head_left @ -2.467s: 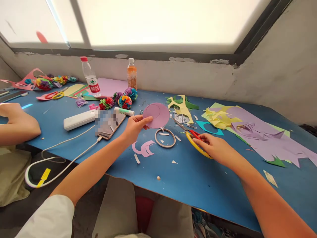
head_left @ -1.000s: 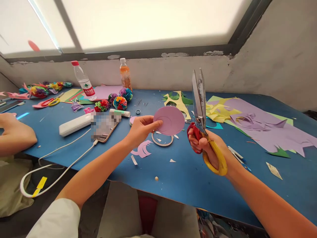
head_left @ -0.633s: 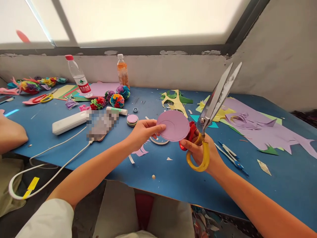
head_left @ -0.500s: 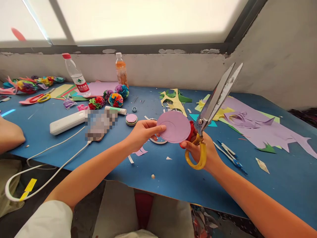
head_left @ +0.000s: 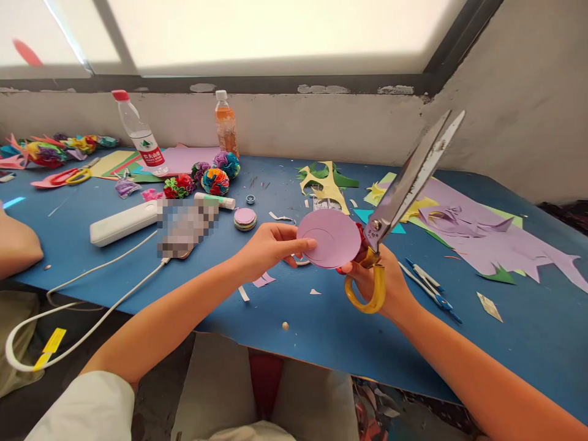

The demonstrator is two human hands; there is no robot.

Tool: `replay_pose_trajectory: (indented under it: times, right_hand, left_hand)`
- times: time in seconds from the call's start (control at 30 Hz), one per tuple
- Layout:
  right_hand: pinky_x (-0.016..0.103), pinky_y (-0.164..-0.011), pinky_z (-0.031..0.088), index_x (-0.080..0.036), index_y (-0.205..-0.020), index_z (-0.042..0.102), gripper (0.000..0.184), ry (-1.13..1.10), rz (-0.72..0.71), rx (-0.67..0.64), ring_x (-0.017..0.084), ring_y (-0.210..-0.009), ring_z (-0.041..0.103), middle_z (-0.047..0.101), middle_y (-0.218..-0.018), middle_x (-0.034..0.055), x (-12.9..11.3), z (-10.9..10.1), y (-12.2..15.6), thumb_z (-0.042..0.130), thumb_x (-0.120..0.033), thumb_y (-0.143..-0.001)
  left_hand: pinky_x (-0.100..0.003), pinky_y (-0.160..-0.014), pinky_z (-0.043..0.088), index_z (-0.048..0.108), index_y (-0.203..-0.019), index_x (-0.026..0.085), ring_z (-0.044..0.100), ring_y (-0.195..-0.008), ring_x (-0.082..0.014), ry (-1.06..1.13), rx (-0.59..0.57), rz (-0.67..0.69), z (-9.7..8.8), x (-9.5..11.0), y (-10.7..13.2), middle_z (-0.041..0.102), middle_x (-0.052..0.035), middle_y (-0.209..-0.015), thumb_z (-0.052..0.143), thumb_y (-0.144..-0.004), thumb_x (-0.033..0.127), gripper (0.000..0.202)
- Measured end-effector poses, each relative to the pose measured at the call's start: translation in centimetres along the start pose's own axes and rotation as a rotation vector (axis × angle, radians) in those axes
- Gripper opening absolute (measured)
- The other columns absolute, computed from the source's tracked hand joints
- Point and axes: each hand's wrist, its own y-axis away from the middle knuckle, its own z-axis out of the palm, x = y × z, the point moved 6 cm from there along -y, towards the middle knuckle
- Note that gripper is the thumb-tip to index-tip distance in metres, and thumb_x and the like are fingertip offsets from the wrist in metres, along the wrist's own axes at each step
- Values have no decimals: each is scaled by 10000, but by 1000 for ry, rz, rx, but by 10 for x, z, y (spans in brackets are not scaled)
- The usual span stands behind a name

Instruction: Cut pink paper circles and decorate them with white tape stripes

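Observation:
My left hand (head_left: 269,248) pinches a round lilac paper disc (head_left: 329,237) by its left edge and holds it above the blue table (head_left: 321,324). A circle is drawn on the disc. My right hand (head_left: 379,278) grips large scissors (head_left: 404,190) with a yellow and a red handle. The blades point up and to the right, nearly together, beside the disc's right edge. A ring-shaped hoop (head_left: 298,261) lies on the table, partly hidden behind my left hand.
Lilac, yellow and green paper scraps (head_left: 482,239) cover the right side. A compass (head_left: 429,291) lies near my right hand. A stack of discs (head_left: 244,218), paper pom-poms (head_left: 215,180), two bottles (head_left: 138,138), a phone and a charger sit left. Another person's arm (head_left: 16,245) rests far left.
My right hand picked the scissors up off the table, raised them and swung the blades from upright to the right. The disc and both hands came closer together.

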Motion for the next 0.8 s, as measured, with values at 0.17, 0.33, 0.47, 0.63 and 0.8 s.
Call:
replay_pose_trajectory:
  times: [0.17,0.33,0.47,0.63,0.8]
  right_hand:
    - [322,-599,437,-259,-855,517,665,-26,-34,-23,170,-650,515,572,-753,-2,-1,1,0,819,-681,-440]
    - [276,-458,309,-230,-842,537,724,-83,-27,-77,101,-512,383,516,-708,-11,1,8,3,684,-835,-473]
    - [265,-514,390,-239,-819,538,562,-113,-106,80,116,-619,495,603,-851,18,-9,5,8,820,-620,-515]
    - [263,-575,432,-234,-782,489,440,-124,-215,275,103,-653,518,570,-846,-14,-17,-6,16,811,-459,-586]
    - [245,-474,369,-222,-740,492,385,-21,-103,266,77,-534,432,522,-717,-41,-16,-13,12,795,-397,-578]
  left_hand:
    - [-199,-526,431,723,-681,151,505,-573,-72,3,89,65,-3,5,1,603,13,-624,807,-631,428,293]
    - [-190,-533,440,734,-730,172,535,-595,-78,94,329,215,-18,16,4,612,21,-627,798,-627,427,281]
    - [-182,-520,440,739,-726,177,555,-606,-83,125,379,267,-15,13,8,640,15,-645,801,-629,406,256]
    - [-183,-549,450,742,-752,170,563,-635,-90,81,281,186,6,-7,12,656,5,-669,779,-677,405,249]
    - [-200,-581,429,743,-787,171,544,-655,-98,-69,130,32,13,-18,11,659,8,-700,737,-692,331,186]
